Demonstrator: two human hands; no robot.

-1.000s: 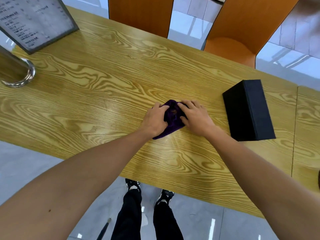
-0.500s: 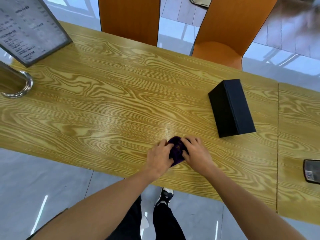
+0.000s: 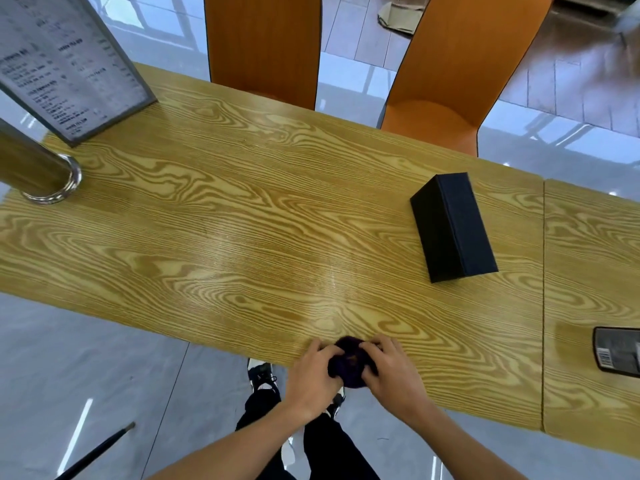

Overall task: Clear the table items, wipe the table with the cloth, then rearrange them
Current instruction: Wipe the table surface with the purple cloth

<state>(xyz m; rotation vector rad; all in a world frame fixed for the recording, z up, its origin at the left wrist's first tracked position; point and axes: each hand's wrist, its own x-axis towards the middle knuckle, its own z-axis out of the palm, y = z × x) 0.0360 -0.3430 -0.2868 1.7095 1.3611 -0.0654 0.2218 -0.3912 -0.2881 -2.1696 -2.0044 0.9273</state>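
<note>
**Wipe pass at near edge, cloth bunched under both hands**

Left hand (image 3: 313, 379) and right hand (image 3: 391, 372) both clamp the purple cloth (image 3: 348, 363), pressing it onto the tabletop (image 3: 242, 237) right at the near edge. The two-handed grip looks meant to add pressure and keep the wad compact. The black box (image 3: 453, 226) sits well apart to the right and the menu stand (image 3: 65, 67) at the far left, so the middle is clear to wipe. Rearranging not yet done.
</note>
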